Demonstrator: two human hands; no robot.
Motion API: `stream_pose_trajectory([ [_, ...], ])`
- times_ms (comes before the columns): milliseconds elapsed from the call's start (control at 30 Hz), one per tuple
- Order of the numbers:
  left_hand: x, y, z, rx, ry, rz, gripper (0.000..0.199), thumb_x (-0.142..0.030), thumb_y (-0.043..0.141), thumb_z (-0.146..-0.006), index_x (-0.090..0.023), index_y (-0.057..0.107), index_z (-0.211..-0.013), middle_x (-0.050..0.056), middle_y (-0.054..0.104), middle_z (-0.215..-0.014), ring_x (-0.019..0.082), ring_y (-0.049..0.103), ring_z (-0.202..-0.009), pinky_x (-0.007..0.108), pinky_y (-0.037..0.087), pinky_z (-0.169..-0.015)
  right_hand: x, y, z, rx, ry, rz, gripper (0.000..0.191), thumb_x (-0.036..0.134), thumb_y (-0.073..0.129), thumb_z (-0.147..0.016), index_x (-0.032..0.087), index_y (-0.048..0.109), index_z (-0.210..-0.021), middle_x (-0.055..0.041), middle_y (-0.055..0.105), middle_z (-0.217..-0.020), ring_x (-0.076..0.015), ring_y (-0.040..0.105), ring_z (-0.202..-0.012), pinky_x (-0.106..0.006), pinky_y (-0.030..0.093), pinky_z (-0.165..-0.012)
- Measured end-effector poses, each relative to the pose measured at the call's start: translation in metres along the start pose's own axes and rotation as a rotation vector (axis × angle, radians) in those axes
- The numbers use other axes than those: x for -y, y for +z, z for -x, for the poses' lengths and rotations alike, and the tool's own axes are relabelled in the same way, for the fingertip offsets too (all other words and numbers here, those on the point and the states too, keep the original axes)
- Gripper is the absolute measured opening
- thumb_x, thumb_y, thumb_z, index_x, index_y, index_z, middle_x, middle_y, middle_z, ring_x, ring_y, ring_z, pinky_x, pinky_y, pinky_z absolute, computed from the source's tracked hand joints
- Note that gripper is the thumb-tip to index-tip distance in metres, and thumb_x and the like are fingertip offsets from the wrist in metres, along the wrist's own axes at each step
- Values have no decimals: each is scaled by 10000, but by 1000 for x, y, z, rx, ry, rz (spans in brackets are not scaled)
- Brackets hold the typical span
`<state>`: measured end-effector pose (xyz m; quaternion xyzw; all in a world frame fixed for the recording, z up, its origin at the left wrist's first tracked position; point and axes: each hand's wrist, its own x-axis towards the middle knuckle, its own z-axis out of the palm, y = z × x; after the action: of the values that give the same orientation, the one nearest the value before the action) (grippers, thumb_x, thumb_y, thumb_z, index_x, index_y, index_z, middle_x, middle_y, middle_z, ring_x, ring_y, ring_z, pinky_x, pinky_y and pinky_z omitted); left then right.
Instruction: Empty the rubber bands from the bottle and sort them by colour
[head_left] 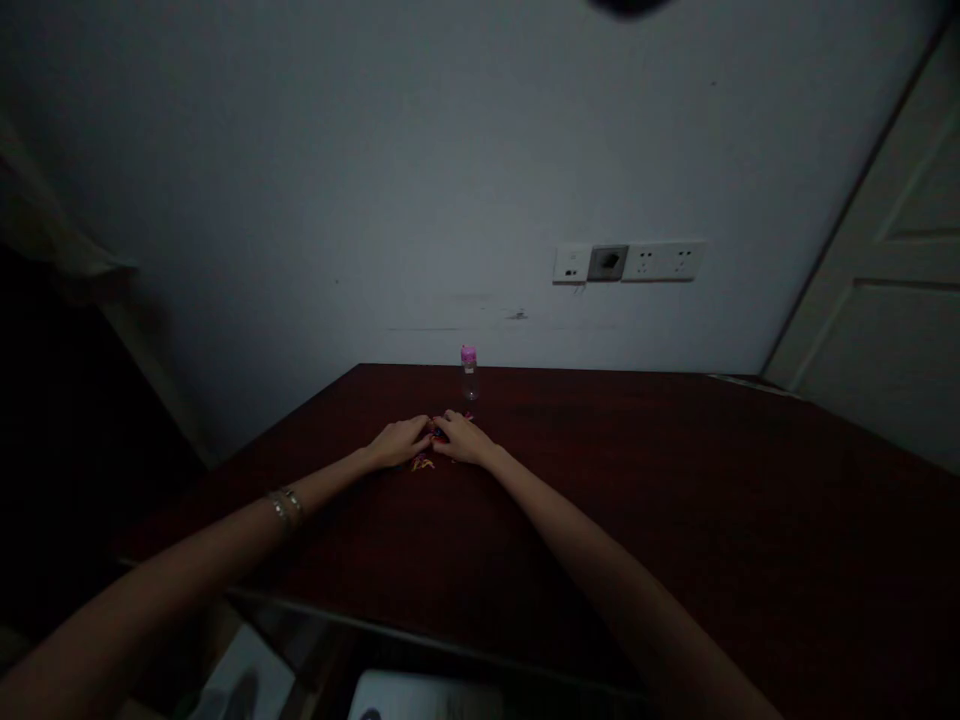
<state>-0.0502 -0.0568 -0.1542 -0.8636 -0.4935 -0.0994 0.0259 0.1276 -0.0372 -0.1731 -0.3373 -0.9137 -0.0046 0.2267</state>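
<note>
On the dark red-brown table, my left hand (401, 442) and my right hand (463, 439) meet at the fingertips, with fingers curved inward. Between them is a small heap of thin, bright pieces (438, 432) in red, blue and other colours, partly hidden by my fingers. They look like small rubber bands, though they are too small to be sure. A few loose yellow and purple pieces (422, 462) lie just in front of my left fingers. Behind my hands a small clear bottle (470, 380) with a pink cap stands upright, touched by neither hand.
The table (637, 480) meets a pale wall with a row of sockets (628, 262). A white panelled door (892, 290) is at the right. Below the front edge, an open space holds a pale flat object (420, 695). The room is dim.
</note>
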Motion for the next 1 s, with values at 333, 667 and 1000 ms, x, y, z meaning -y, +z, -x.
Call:
stream_pose_trajectory([
  [333, -7, -15, -26, -41, 57, 74, 189, -334, 399, -835, -181, 506, -809, 26, 594, -733, 138, 547, -633, 224, 369, -585, -12, -16, -2, -18, 93, -69, 182, 261, 482, -833, 146, 517, -970, -88, 559, -951, -174, 544, -850, -276, 397, -739],
  [667, -77, -30, -92, -221, 193, 289, 232, -338, 419, -825, -145, 526, -753, -15, 514, -589, 99, 454, -536, 207, 305, -519, -70, -78, 41, -273, 121, -173, 114, 223, 492, -794, 147, 553, -851, -40, 576, -809, -138, 514, -737, -249, 381, -691],
  [1000, -154, 14, -145, -249, 234, 393, 199, -302, 435, -805, -149, 561, -807, 10, 567, -671, 110, 477, -582, 217, 354, -560, -119, -121, 124, -253, 287, -65, 168, 256, 512, -770, 141, 592, -861, -51, 600, -814, -147, 525, -739, -260, 401, -693],
])
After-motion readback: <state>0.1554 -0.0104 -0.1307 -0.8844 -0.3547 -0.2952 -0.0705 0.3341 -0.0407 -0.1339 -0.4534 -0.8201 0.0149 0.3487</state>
